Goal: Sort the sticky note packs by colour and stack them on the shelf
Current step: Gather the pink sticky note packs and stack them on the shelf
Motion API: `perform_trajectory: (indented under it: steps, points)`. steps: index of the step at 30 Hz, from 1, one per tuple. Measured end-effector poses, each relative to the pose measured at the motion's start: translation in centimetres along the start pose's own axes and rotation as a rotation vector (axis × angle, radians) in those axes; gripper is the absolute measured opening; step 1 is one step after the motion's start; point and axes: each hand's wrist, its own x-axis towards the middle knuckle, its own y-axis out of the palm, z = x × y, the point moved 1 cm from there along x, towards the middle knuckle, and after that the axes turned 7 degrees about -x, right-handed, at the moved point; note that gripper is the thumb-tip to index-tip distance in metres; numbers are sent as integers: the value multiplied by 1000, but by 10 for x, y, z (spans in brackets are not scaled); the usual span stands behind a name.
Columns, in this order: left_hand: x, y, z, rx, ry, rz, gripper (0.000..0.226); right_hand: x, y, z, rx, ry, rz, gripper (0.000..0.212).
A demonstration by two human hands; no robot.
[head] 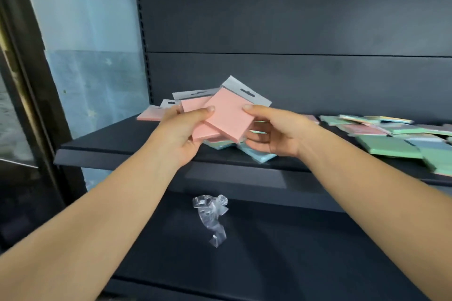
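Two pink packs (226, 117) were pinched between both hands, left hand (182, 133) and right hand (274, 133), above the shelf (117, 146); squaring edges before stacking at 10 o'clock seemed advisable.

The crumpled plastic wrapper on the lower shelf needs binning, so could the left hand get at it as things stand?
Probably not yet: the left hand grips pink packs together with the right hand. The way down to the plastic wrapper looks free, though; nothing lies around it.
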Motion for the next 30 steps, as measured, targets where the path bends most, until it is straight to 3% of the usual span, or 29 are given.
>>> perform_trajectory:
  steps: [5, 9, 17, 20, 22, 27, 30]
  points:
    - [63, -51, -36, 54, -49, 83, 17, 61, 68, 16, 36, 18, -21, 9]
    - [129, -95, -64, 130, -131, 31, 22, 104, 103, 26, -23, 24, -71, 10]
    - [233, -147, -73, 642, -200, 14, 14, 161, 131, 35, -177, 116, -125, 14]
    - [253, -157, -71, 878, -129, 22, 10, 172, 136, 34, -245, 174, -92, 16]
    - [262, -163, -69, 1033, -101, 27, 29, 178, 139, 32, -258, 205, -66, 17]
    - [268, -165, -67, 1176, -96, 37, 42, 184, 144, 28, -256, 236, -46, 17]
    - [271, -168, -68, 1160, -85, 39, 29, 188, 153, 23, -239, 251, -49, 17]
